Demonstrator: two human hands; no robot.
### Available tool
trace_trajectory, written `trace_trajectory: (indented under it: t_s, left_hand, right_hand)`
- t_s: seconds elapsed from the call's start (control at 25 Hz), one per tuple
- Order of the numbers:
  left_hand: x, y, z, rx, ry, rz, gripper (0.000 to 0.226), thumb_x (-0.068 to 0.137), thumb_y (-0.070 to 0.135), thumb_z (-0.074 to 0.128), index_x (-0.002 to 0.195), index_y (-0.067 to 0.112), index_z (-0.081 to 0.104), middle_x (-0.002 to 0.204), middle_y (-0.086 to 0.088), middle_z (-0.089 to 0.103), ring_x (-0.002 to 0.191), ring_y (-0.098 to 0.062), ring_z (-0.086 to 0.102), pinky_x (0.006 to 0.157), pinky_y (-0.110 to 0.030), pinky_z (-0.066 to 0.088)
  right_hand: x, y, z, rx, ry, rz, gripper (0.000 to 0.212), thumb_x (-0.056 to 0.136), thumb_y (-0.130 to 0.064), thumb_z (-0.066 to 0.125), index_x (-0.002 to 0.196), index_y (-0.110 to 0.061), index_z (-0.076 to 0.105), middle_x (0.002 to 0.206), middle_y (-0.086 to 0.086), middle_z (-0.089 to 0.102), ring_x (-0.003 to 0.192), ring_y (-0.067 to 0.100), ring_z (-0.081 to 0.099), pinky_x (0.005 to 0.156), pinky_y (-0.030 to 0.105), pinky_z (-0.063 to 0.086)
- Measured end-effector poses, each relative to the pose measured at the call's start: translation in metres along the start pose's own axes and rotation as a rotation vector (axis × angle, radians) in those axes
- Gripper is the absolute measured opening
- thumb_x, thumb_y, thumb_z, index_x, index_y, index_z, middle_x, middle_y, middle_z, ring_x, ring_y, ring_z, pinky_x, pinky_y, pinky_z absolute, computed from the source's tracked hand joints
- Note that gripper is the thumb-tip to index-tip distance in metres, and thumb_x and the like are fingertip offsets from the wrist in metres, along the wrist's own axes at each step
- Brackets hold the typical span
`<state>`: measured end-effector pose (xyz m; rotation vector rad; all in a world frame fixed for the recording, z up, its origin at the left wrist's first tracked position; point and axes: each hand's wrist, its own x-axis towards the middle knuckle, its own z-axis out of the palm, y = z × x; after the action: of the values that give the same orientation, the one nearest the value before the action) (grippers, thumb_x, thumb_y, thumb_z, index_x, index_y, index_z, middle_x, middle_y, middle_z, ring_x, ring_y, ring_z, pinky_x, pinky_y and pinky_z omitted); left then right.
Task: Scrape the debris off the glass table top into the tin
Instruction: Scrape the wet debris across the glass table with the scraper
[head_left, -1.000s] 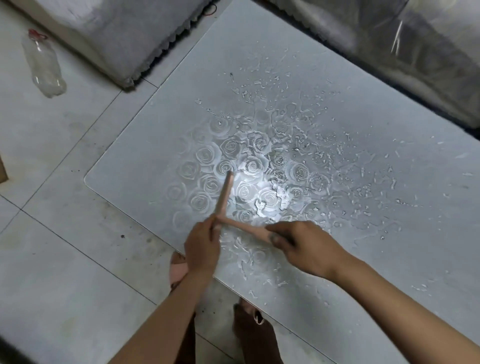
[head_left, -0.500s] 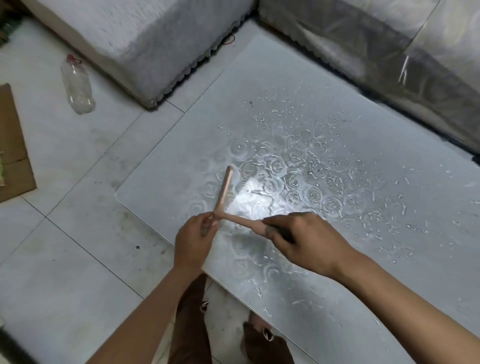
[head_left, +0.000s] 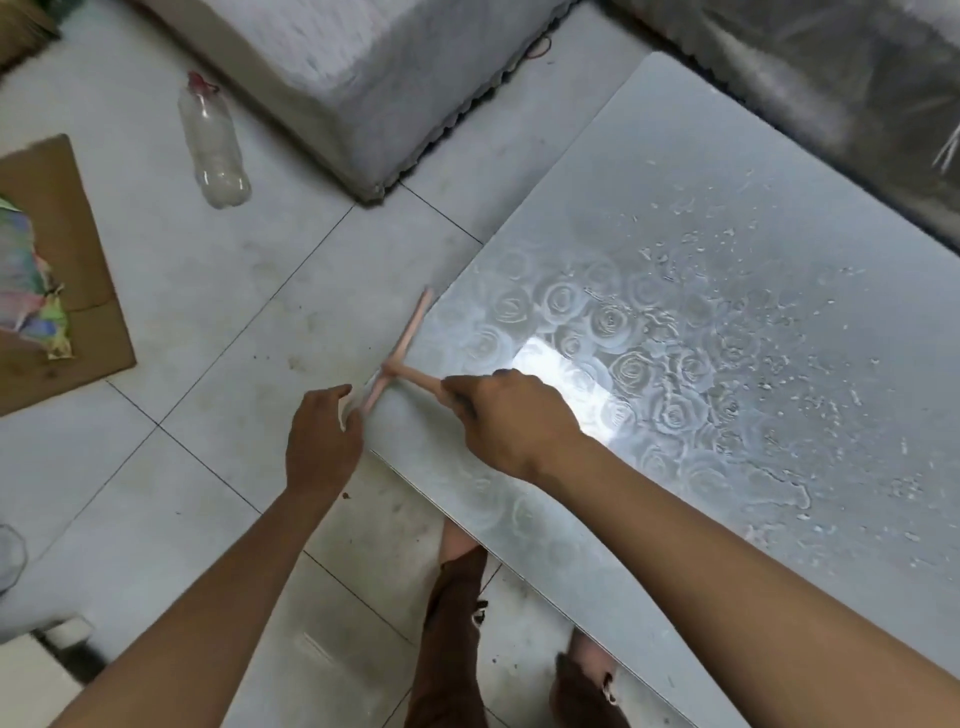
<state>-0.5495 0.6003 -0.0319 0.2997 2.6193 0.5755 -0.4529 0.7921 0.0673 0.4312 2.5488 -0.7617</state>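
Sliding the scraper (head_left: 400, 358), clamped in the right grip (head_left: 511, 415), too fast could fling bits (head_left: 795, 358) past the pale thing (head_left: 347, 408) the left grip (head_left: 322, 436) holds.

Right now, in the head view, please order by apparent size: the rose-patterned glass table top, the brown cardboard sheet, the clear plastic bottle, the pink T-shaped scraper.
1. Rose-patterned glass table top
2. Brown cardboard sheet, partly out of frame
3. Clear plastic bottle and pink T-shaped scraper: alike in length, bottle farther away; unranked.
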Motion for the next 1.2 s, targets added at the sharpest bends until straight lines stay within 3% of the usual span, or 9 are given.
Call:
trace_trajectory:
  t_s: [0.12,0.24,0.36,0.48,0.56,0.76,0.88,1.0,1.2]
  left_hand:
    - [0.021,-0.012,-0.010,0.017,-0.156,-0.090,0.044,0.095,0.007,0.045,0.139,0.005,0.044,0.140,-0.017,0.044,0.128,-0.033,0.042,0.106,-0.042,0.037]
    - [0.035,-0.014,-0.012,0.051,-0.338,-0.113,0.053,0.093,0.000,0.037,0.146,0.007,0.035,0.148,-0.015,0.036,0.136,-0.030,0.035,0.108,-0.037,0.032]
    - [0.043,-0.009,-0.007,0.055,-0.438,-0.094,0.055,0.085,-0.004,0.037,0.137,0.010,0.048,0.138,-0.013,0.049,0.124,-0.030,0.048,0.099,-0.035,0.041]
    - [0.050,-0.008,-0.005,0.044,-0.425,-0.110,0.046,0.080,-0.003,0.042,0.119,0.013,0.063,0.118,-0.011,0.064,0.106,-0.033,0.058,0.086,-0.034,0.048]
    - [0.055,-0.011,-0.006,0.028,-0.422,-0.130,0.040,0.080,-0.002,0.045,0.112,0.013,0.066,0.111,-0.013,0.067,0.101,-0.034,0.059,0.085,-0.036,0.049]
    - [0.058,-0.016,-0.015,-0.047,-0.508,-0.128,0.061,0.079,-0.006,0.039,0.131,0.021,0.058,0.126,-0.004,0.063,0.113,-0.027,0.058,0.094,-0.034,0.048]
    - [0.059,-0.015,-0.016,-0.019,-0.538,-0.119,0.064,0.078,-0.004,0.038,0.133,0.024,0.055,0.127,-0.004,0.062,0.114,-0.029,0.057,0.093,-0.035,0.049]
    - [0.062,-0.015,-0.015,0.032,-0.549,-0.097,0.064,0.077,-0.003,0.038,0.134,0.024,0.054,0.128,-0.007,0.061,0.115,-0.032,0.057,0.091,-0.035,0.048]
    - [0.063,-0.016,-0.015,0.175,-0.551,-0.011,0.057,0.086,0.002,0.044,0.141,0.016,0.046,0.142,-0.010,0.047,0.129,-0.029,0.046,0.102,-0.036,0.041]
  right_hand:
    - [-0.011,0.007,-0.009,-0.084,-0.025,0.082,0.032,0.093,-0.029,0.043,0.123,-0.039,0.051,0.099,0.008,0.063,0.091,0.034,0.060,0.065,0.031,0.038]
    - [-0.052,0.023,-0.030,-0.209,-0.042,0.218,0.030,0.098,-0.041,0.036,0.124,-0.042,0.050,0.096,0.003,0.068,0.088,0.030,0.064,0.065,0.033,0.046]
    - [-0.053,0.016,-0.051,-0.343,0.038,0.200,0.028,0.098,-0.038,0.039,0.122,-0.043,0.051,0.081,0.001,0.066,0.075,0.026,0.063,0.055,0.031,0.037]
    - [-0.003,-0.015,-0.057,-0.246,0.058,0.037,0.035,0.095,-0.029,0.046,0.125,-0.043,0.037,0.073,0.007,0.060,0.067,0.033,0.055,0.055,0.031,0.034]
    - [0.029,-0.030,-0.049,-0.271,-0.017,0.033,0.026,0.095,-0.027,0.043,0.118,-0.037,0.051,0.074,0.006,0.055,0.067,0.032,0.048,0.057,0.030,0.031]
    - [0.009,-0.001,-0.059,-0.360,-0.057,0.167,0.027,0.098,-0.036,0.038,0.120,-0.041,0.052,0.092,0.002,0.067,0.083,0.030,0.062,0.062,0.032,0.037]
    - [-0.014,0.013,-0.084,-0.475,-0.068,0.211,0.028,0.099,-0.038,0.034,0.117,-0.040,0.055,0.087,-0.001,0.067,0.080,0.026,0.064,0.062,0.032,0.044]
    - [-0.003,-0.002,-0.082,-0.406,-0.045,0.100,0.029,0.096,-0.033,0.039,0.120,-0.039,0.054,0.083,0.001,0.066,0.077,0.027,0.062,0.060,0.032,0.042]
    - [0.029,-0.044,-0.036,-0.320,-0.103,-0.054,0.037,0.095,-0.026,0.041,0.128,-0.040,0.047,0.087,0.010,0.061,0.083,0.036,0.059,0.061,0.032,0.032]
